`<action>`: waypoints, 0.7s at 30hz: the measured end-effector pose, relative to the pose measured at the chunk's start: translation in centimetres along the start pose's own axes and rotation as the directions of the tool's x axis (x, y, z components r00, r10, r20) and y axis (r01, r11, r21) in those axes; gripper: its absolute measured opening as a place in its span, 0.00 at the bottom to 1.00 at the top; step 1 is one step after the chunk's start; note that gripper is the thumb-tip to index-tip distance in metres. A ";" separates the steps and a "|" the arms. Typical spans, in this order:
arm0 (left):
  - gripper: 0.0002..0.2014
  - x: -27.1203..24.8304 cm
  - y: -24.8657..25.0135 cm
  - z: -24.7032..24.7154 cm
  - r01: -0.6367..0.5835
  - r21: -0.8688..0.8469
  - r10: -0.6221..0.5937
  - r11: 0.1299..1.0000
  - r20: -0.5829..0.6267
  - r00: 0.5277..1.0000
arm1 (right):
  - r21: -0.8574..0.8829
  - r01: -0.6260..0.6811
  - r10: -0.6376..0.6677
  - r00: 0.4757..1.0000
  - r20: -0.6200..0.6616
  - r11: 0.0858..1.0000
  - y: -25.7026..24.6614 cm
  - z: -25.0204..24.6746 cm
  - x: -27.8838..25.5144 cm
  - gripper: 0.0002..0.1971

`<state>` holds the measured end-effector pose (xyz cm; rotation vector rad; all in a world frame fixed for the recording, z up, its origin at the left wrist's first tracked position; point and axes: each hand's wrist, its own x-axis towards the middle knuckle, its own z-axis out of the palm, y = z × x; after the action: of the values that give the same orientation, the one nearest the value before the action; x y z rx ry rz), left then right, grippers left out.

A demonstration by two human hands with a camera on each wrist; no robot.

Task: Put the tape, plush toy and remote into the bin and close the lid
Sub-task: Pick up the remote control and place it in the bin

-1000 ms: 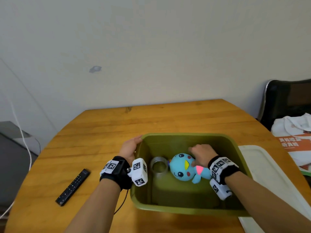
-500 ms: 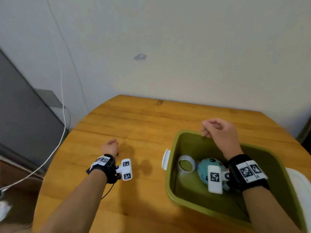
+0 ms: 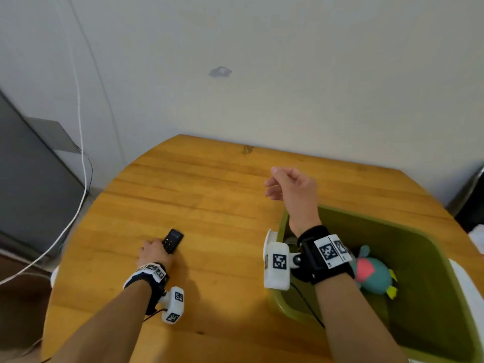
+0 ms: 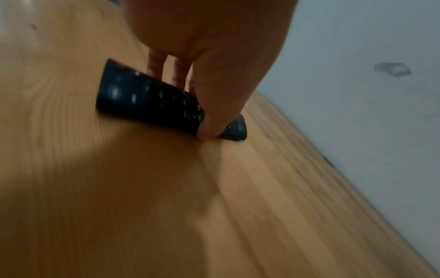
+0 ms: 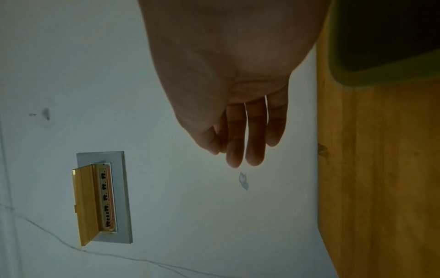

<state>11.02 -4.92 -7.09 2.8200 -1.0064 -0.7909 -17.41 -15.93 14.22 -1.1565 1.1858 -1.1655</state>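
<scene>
The bare left forearm is reaching from the lower left of the head view toward the centre, and the left hand (image 3: 154, 254) is pinching something dark between thumb and fingertips (image 4: 177, 75). The right forearm is rising from the lower right; the right hand (image 3: 292, 188) is hanging raised, fingers (image 5: 256, 135) loosely extended and holding nothing.

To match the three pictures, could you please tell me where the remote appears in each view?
Head: the remote lies left of centre on the table, under the left hand.
Left wrist: upper middle, pinched between fingers and thumb.
Right wrist: not in it.
Shared landmark: the grey wall smudge, seen in all three.
</scene>
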 end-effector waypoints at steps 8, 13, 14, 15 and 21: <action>0.20 -3.3 6.2 -5.3 -0.092 -0.674 0.170 0.733 0.050 0.984 | -0.009 -0.104 0.104 0.994 0.035 0.995 1.4 1.0 -0.4 0.06; 0.22 -10.7 14.6 -11.6 -0.366 -0.802 0.500 0.472 -0.099 0.860 | -0.035 -0.216 0.218 0.973 0.075 0.976 1.2 1.3 -0.5 0.14; 0.23 -12.4 16.0 -12.3 -0.440 -0.774 0.554 0.455 -0.141 0.821 | 0.013 -0.261 0.258 0.960 0.104 0.965 1.0 1.0 -0.7 0.16; 0.24 -14.0 17.3 -12.7 -0.517 -0.724 0.598 0.457 -0.181 0.781 | 0.073 -0.299 0.287 0.948 0.140 0.951 0.8 0.7 -0.9 0.19; 0.23 -21.6 22.7 -11.5 -0.828 -0.327 0.814 0.455 -0.226 0.536 | 0.211 -0.169 0.178 0.984 -0.027 0.963 -0.9 -4.4 -1.1 0.13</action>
<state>-10.87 -11.27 17.26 1.6204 -1.7336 -0.6688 -21.85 -14.97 15.06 -0.8546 1.1455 -1.1565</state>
